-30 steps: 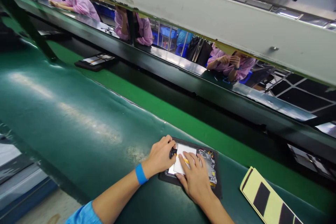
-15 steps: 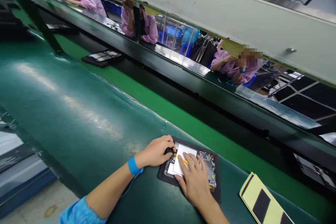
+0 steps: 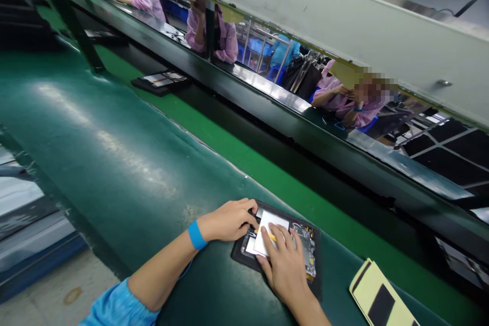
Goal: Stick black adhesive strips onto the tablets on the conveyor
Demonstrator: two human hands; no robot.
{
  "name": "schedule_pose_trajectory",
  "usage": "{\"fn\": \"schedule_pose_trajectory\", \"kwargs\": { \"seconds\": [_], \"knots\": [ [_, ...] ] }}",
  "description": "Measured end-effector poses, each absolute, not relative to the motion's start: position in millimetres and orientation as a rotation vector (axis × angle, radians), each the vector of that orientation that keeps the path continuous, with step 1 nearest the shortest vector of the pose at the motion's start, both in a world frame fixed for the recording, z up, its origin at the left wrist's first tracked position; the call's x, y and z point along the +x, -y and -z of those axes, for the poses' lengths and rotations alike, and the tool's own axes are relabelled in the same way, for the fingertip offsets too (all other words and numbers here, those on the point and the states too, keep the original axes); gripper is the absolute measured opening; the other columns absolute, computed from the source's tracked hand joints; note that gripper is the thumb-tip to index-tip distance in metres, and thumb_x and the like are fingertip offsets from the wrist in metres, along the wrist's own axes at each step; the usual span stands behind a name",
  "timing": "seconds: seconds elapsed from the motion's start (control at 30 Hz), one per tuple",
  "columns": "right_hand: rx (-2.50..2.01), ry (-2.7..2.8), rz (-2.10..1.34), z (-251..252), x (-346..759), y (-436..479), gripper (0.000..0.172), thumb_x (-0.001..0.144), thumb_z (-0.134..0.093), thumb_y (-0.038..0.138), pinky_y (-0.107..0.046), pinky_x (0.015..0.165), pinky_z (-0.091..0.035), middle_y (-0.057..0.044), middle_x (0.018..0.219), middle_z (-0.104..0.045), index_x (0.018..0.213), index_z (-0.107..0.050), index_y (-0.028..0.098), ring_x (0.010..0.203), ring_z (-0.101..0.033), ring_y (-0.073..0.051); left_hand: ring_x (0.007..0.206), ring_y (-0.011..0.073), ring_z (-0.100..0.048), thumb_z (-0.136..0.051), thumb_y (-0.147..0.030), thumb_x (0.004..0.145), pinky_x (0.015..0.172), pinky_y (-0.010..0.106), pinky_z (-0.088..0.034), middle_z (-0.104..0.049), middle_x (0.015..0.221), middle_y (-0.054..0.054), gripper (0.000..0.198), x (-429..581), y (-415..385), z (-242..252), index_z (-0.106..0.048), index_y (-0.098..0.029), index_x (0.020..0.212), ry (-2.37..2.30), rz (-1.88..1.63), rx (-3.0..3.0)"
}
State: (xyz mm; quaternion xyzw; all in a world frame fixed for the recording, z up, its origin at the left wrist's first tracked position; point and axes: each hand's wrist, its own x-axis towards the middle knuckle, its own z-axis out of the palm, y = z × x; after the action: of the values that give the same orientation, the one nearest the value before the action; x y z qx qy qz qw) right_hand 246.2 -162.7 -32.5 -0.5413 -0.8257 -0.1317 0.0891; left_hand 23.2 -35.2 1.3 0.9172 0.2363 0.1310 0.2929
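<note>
An opened tablet (image 3: pixel 308 245), its circuit board and battery exposed, lies in a black tray (image 3: pixel 244 261) on the green bench. My right hand (image 3: pixel 284 262) rests with fingers spread over the flat white battery (image 3: pixel 278 219), which has an orange strip on it. At the tablet's left side is my left hand (image 3: pixel 229 220), its fingers bent and their tips at a small part near the edge; what they pinch, if anything, is too small to make out. A blue band (image 3: pixel 197 235) with a cord circles my left wrist.
A yellow piece with black patches (image 3: pixel 376 288) lies on the bench to the right. Beyond runs a green conveyor (image 3: pixel 229 150) carrying other open tablets, one of them a tablet in a tray (image 3: pixel 162 81). People in pink sit across the line.
My left fingers have shifted slightly at the tablet's left edge, and the dark gap under them has closed. My right hand stays on the battery. The whole view has moved a little.
</note>
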Motion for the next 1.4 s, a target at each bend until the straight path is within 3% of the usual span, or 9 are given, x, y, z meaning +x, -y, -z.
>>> {"fn": "schedule_pose_trajectory", "kwargs": {
  "seconds": [0.47,0.9,1.1,1.4],
  "knots": [
    [-1.564,2.5,0.333,29.3,248.4,157.9,0.048,0.099,-0.055,0.048,-0.052,0.116,-0.021,-0.008,0.135,-0.066,0.142,-0.057,0.027,0.125,-0.053,-0.031,0.1,0.0217,-0.063,-0.057,-0.009,0.082,0.09,0.034,-0.051,-0.058,0.113,0.004,0.039,22.5,33.6,1.4,-0.076,-0.032,0.108,-0.612,-0.344,2.492],
    [-1.47,2.6,0.45,18.8,251.6,152.2,0.042,0.098,-0.058,0.038,-0.049,0.114,-0.022,-0.008,0.135,-0.066,0.138,-0.06,0.027,0.125,-0.053,-0.029,0.1,0.0218,-0.062,-0.057,-0.009,0.083,0.09,0.034,-0.051,-0.059,0.113,0.004,0.038,23.1,32.9,4.1,-0.076,-0.03,0.107,-0.602,-0.371,2.486],
    [-1.408,2.617,0.496,13.4,252.4,145.8,0.045,0.096,-0.06,0.052,-0.047,0.114,-0.023,-0.007,0.133,-0.068,0.134,-0.063,0.027,0.123,-0.055,-0.029,0.098,0.019,-0.064,-0.058,-0.009,0.083,0.09,0.03,-0.05,-0.061,0.109,0.002,0.033,23.7,30.0,5.2,-0.076,-0.028,0.103,-0.62,-0.42,2.423],
    [-1.335,2.763,0.444,6.3,253.1,140.4,0.052,0.097,-0.059,0.052,-0.053,0.117,-0.023,-0.011,0.135,-0.066,0.138,-0.058,0.019,0.127,-0.054,-0.031,0.097,0.0186,-0.065,-0.061,-0.013,0.084,0.089,0.028,-0.049,-0.063,0.106,0.002,0.023,27.0,29.5,9.6,-0.071,-0.023,0.102,-0.692,-0.444,2.352]
  ]
}}
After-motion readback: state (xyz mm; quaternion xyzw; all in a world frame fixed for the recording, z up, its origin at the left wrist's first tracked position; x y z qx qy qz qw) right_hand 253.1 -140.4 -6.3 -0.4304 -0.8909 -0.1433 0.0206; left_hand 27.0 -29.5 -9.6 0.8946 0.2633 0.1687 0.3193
